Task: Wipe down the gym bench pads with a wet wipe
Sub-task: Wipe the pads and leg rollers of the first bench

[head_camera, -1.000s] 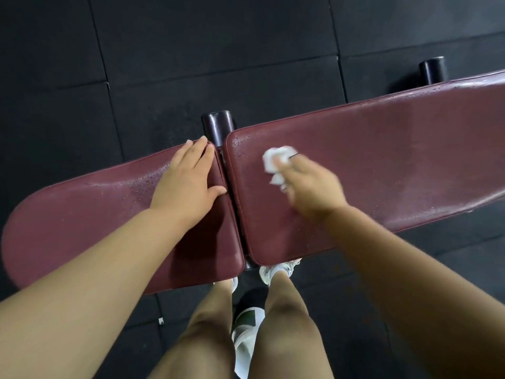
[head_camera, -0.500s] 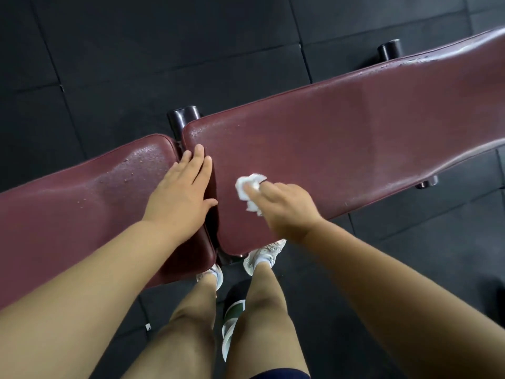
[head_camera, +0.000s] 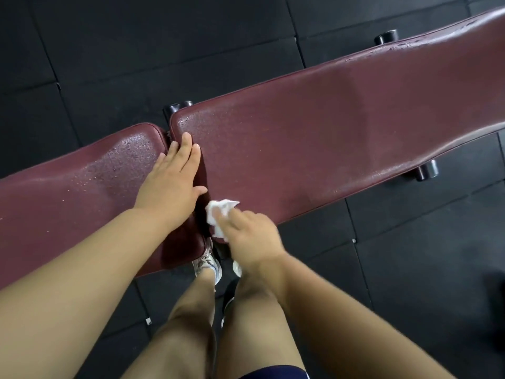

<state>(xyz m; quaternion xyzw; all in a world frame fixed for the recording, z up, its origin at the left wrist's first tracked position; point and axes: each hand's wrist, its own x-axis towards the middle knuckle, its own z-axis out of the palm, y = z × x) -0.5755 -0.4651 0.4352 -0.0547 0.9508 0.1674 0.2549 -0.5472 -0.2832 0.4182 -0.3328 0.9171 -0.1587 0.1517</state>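
Wiping step: my right hand (head_camera: 251, 236) gripped crumpled wet wipe (head_camera: 220, 212) on back pad (head_camera: 328, 149), 7 o'clock corner; left hand (head_camera: 172, 184), fingers straight, rested on seat pad (head_camera: 82, 192) edge. Next, I judged: sweep toward 2 o'clock.

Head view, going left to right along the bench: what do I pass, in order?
short seat pad → left hand lying flat at the gap → wet wipe → right hand holding it → bare stretch of the long pad → black tube end below its near edge
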